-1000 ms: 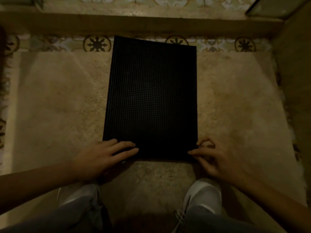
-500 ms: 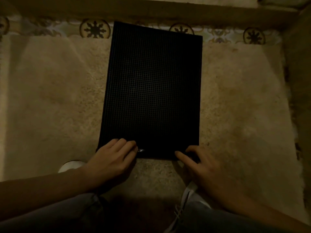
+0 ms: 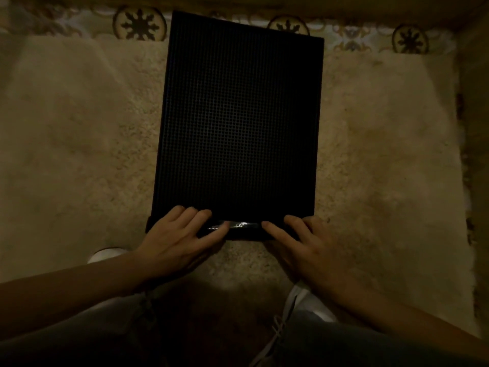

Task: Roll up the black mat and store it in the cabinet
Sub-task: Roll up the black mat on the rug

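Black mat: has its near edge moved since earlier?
Yes: the near edge of the black mat has rolled over toward the floral tiles; its far edge stays beside them.

The light is dim and yellowish, brightest on the rug (image 3: 370, 154) right of the black mat (image 3: 238, 115). A small glare streak shines on the mat's near edge.

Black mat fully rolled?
No: only the near edge of the black mat is folded over, under the left hand and right hand; the rest lies flat.

Open rug (image 3: 79, 154) — either side of mat (image 3: 238, 115).
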`<state>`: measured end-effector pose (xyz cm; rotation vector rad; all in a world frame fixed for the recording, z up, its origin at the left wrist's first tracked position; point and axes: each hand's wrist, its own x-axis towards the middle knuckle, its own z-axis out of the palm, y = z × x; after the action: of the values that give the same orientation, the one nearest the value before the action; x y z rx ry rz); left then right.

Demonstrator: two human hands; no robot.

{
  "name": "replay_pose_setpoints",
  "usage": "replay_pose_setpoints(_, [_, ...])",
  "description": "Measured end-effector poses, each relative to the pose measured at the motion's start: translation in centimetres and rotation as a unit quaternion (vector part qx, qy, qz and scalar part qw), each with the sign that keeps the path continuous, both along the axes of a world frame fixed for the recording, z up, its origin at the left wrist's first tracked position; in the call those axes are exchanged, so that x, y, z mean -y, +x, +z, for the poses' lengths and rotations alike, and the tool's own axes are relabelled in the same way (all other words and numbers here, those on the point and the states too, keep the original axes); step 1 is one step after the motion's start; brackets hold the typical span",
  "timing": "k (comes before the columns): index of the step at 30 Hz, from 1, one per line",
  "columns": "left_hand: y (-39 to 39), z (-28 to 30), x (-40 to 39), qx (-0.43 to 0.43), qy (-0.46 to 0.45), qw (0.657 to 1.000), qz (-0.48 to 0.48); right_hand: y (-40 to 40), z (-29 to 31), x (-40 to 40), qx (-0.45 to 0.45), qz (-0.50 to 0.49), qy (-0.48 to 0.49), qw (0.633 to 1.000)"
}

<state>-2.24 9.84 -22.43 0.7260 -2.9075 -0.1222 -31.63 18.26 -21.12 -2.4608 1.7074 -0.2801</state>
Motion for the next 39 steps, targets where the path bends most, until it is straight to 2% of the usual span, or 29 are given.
replay_pose_setpoints(7, [0.5,-0.2,1.3,-0.010,0.077,0.997,-0.023,-0.5,-0.2,0.8,-0.007,0.030,0.005,1.000])
replay_pose_setpoints(13, [0.1,0.1,1.6,-0.061,0.079,0.995,-0.024,0.1,0.7,1.0,0.029,0.027,0.009,0.999])
replay_pose_setpoints(16, [0.2,0.1,1.7,-0.059,0.080,0.994,-0.035,-0.2,0.6,1.0,0.035,0.032,0.021,0.999])
replay_pose_setpoints(20, [0.1,0.6,1.9,-0.078,0.134,0.988,-0.006,-0.8,-0.1,1.3,0.060,0.046,0.040,0.996])
replay_pose_setpoints(22, [0.0,0.9,2.2,-0.077,0.160,0.984,0.003,-1.2,-0.1,2.0,0.074,0.054,0.052,0.994])
replay_pose_setpoints(25, [-0.1,0.9,2.8,-0.065,0.153,0.986,-0.002,-1.7,0.2,3.1,0.084,0.078,0.079,0.990])
replay_pose_setpoints(30, [-0.4,1.4,4.5,-0.031,0.186,0.981,-0.042,-2.2,0.7,4.5,0.099,0.091,0.117,0.984])
replay_pose_setpoints(34, [-0.2,1.8,5.8,0.009,0.163,0.981,-0.106,-2.7,0.8,5.0,0.092,0.118,0.114,0.982])
replay_pose_setpoints(39, [-0.3,1.8,6.7,0.010,0.165,0.981,-0.104,-3.4,0.7,5.8,0.102,0.128,0.137,0.977])
